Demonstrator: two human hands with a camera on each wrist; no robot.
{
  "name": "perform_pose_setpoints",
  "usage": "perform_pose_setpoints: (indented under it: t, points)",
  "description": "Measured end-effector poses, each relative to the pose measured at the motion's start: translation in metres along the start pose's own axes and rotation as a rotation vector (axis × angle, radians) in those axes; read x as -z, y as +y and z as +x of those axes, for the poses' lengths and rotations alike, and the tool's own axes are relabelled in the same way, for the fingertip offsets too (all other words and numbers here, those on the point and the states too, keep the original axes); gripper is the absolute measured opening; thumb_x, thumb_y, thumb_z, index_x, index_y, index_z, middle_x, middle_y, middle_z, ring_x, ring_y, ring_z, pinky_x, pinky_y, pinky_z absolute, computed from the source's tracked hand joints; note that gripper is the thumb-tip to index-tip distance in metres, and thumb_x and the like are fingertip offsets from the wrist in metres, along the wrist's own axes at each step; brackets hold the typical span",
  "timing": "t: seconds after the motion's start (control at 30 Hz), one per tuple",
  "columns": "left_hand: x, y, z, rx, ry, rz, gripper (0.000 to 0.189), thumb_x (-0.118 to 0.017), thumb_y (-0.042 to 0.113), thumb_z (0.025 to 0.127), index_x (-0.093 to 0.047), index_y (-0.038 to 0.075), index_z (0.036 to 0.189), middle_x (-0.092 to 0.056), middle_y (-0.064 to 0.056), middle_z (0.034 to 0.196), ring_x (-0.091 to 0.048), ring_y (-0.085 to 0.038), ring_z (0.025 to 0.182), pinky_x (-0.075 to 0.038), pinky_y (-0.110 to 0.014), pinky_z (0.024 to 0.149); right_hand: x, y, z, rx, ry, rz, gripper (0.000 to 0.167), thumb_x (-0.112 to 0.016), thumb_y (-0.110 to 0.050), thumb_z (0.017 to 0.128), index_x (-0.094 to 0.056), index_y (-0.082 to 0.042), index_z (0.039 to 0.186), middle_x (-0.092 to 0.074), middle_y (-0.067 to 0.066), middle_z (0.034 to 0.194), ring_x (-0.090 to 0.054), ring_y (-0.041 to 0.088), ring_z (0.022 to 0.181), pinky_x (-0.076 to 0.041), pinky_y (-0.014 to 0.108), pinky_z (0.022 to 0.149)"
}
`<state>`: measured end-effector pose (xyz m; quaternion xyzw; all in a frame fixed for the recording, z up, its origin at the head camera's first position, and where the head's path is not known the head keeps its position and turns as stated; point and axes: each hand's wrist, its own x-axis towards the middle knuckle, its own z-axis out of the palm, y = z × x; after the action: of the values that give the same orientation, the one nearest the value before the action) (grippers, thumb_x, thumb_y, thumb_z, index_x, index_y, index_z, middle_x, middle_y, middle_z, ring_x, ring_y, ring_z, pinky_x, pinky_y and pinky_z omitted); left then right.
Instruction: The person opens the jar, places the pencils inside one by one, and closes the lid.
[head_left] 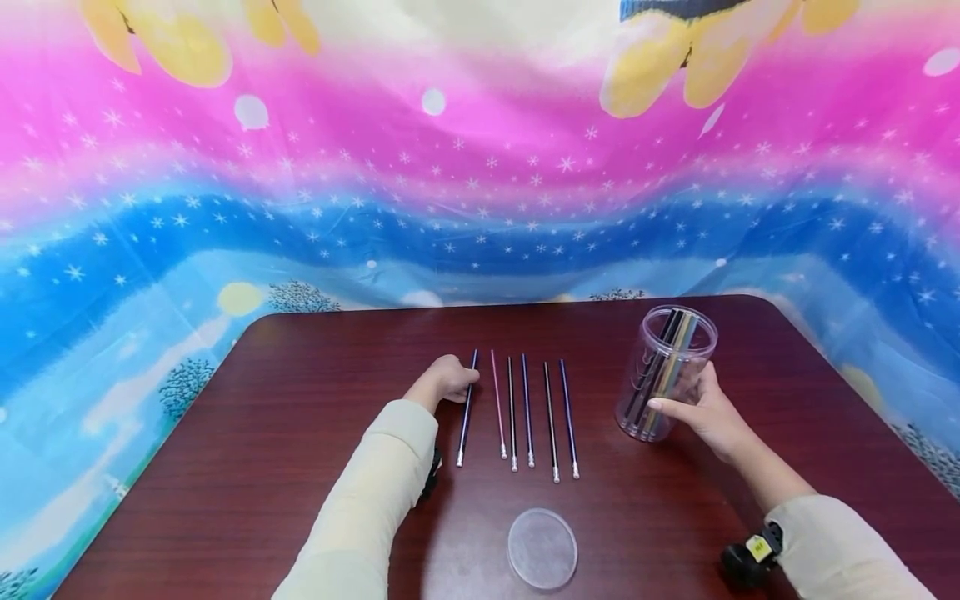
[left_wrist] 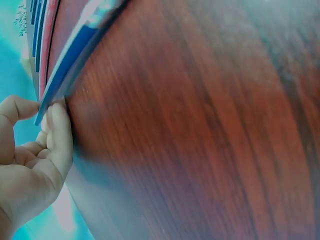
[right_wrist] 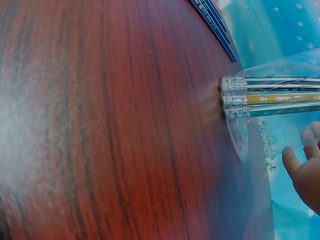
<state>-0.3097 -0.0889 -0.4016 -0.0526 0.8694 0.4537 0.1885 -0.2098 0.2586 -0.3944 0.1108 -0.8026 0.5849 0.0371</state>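
Observation:
At the left end of a row of pencils, my left hand pinches the far end of a dark blue pencil between thumb and fingers. In the left wrist view that blue pencil slants up from the fingertips. Beside it lie a pink pencil and several dark ones, side by side, erasers toward me. My right hand grips a clear plastic jar low on its side. Inside lean black, yellow and green pencils; the right wrist view shows the yellow pencil with its eraser at the jar's bottom.
A round clear lid lies flat on the dark red wooden table, near its front. Behind the table hangs a colourful cloth with snowflakes. A black wrist camera sits by the right sleeve.

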Motion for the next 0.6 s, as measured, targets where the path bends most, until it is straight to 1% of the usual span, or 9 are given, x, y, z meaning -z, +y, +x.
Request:
perform_pose_setpoints:
  t: [0.07,0.1,0.17,0.23,0.27,0.33,0.4,0.47,0.6]
  points:
    - [0.002,-0.003,0.001,0.002,-0.024,-0.078,0.011,-0.049,0.009,0.081,-0.049,-0.001,0.077,-0.047,-0.008,0.068,-0.050,-0.016,0.055,-0.049,-0.027,0.056,0.001,-0.001,0.000,-0.002,-0.001,-0.006,0.066,-0.060,-0.005,0.080,-0.012,-0.020,0.123,-0.033,0.011,0.119,-0.042,-0.002,0.095,-0.040,0.013,0.073]
    - [0.004,-0.004,0.002,0.014,-0.039,-0.112,0.011,-0.048,0.008,0.081,-0.049,-0.002,0.080,-0.048,-0.010,0.072,-0.051,-0.017,0.058,-0.049,-0.028,0.058,0.001,-0.001,-0.001,-0.001,-0.002,-0.008,0.066,-0.060,-0.005,0.080,-0.011,-0.019,0.123,-0.032,0.012,0.120,-0.042,-0.002,0.095,-0.040,0.013,0.073]
    - [0.008,-0.006,0.002,0.035,-0.068,-0.186,0.015,-0.047,0.007,0.079,-0.048,-0.004,0.090,-0.049,-0.011,0.080,-0.052,-0.018,0.064,-0.049,-0.028,0.061,0.000,-0.002,0.000,0.004,-0.005,-0.009,0.067,-0.060,-0.004,0.080,-0.011,-0.020,0.124,-0.032,0.012,0.120,-0.042,-0.002,0.096,-0.039,0.012,0.073]
    - [0.012,-0.006,0.002,0.053,-0.098,-0.250,0.018,-0.046,0.006,0.079,-0.047,-0.003,0.094,-0.050,-0.012,0.083,-0.052,-0.019,0.067,-0.049,-0.029,0.063,0.000,-0.002,0.000,0.012,-0.006,-0.004,0.066,-0.060,-0.004,0.079,-0.012,-0.019,0.123,-0.033,0.011,0.119,-0.042,-0.002,0.096,-0.039,0.012,0.074]
    - [0.014,-0.005,0.000,0.057,-0.111,-0.267,0.018,-0.046,0.006,0.079,-0.047,-0.003,0.095,-0.050,-0.012,0.083,-0.052,-0.020,0.069,-0.049,-0.030,0.065,0.000,-0.002,0.000,0.015,-0.004,-0.002,0.066,-0.060,-0.003,0.079,-0.013,-0.019,0.122,-0.034,0.010,0.119,-0.042,-0.002,0.096,-0.039,0.012,0.074]
    - [0.017,-0.002,-0.002,0.047,-0.128,-0.298,0.016,-0.046,0.005,0.081,-0.046,-0.001,0.096,-0.049,-0.012,0.083,-0.052,-0.021,0.071,-0.049,-0.031,0.066,0.000,-0.002,0.000,0.019,0.000,0.006,0.065,-0.060,-0.003,0.079,-0.013,-0.020,0.121,-0.036,0.005,0.117,-0.043,-0.002,0.096,-0.039,0.012,0.074]
    - [0.019,0.002,-0.004,0.033,-0.137,-0.318,0.010,-0.046,0.005,0.082,-0.046,0.001,0.091,-0.049,-0.011,0.083,-0.052,-0.021,0.071,-0.049,-0.032,0.066,0.001,-0.001,0.000,0.022,0.003,0.012,0.064,-0.060,-0.003,0.079,-0.014,-0.020,0.121,-0.038,0.001,0.115,-0.043,-0.002,0.096,-0.039,0.012,0.074]
    - [0.021,0.007,-0.006,0.011,-0.147,-0.333,0.008,-0.045,0.004,0.083,-0.046,0.002,0.090,-0.050,-0.012,0.083,-0.053,-0.020,0.071,-0.049,-0.032,0.066,0.001,-0.001,0.001,0.026,0.007,0.025,0.064,-0.059,-0.002,0.079,-0.015,-0.020,0.121,-0.039,-0.003,0.114,-0.044,-0.002,0.096,-0.039,0.012,0.074]
    - [0.023,0.017,-0.010,-0.039,-0.181,-0.369,0.006,-0.043,0.003,0.083,-0.044,0.002,0.089,-0.054,-0.013,0.084,-0.055,-0.018,0.067,-0.048,-0.034,0.068,0.000,0.001,0.000,0.024,0.013,0.044,0.063,-0.059,0.000,0.079,-0.016,-0.021,0.120,-0.038,-0.003,0.114,-0.043,-0.001,0.096,-0.039,0.013,0.074]
